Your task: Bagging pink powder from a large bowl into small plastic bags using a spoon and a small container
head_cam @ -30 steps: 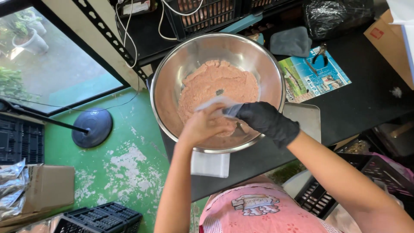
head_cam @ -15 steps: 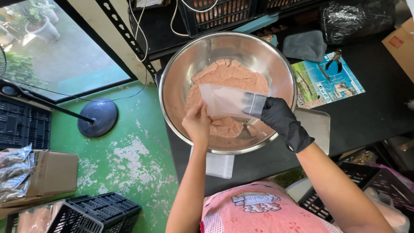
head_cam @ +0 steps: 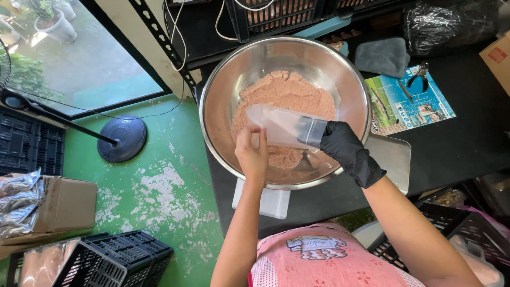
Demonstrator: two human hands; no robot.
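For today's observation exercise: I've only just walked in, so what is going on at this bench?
A person in a pink apron stands over a large steel bowl of pinkish-brown powder. The bare left hand and the black-gloved right hand hold a clear plastic bag between them, above the powder. The bowl rests on a white scale on a black bench. A colourful leaflet and a grey cloth lie beside it.

Landmark: steel bowl (head_cam: 284, 109)
Clear pouch (head_cam: 284, 127): over the bowl, translucent, rectangular.
Printed sheet (head_cam: 409, 103): right of the bowl, flat, blue-green.
Brown box (head_cam: 64, 204): far lower left, open, cardboard.
Silvery bags (head_cam: 16, 204): beside that box, crinkled.
Carton corner (head_cam: 496, 56): far right, brown, red label.
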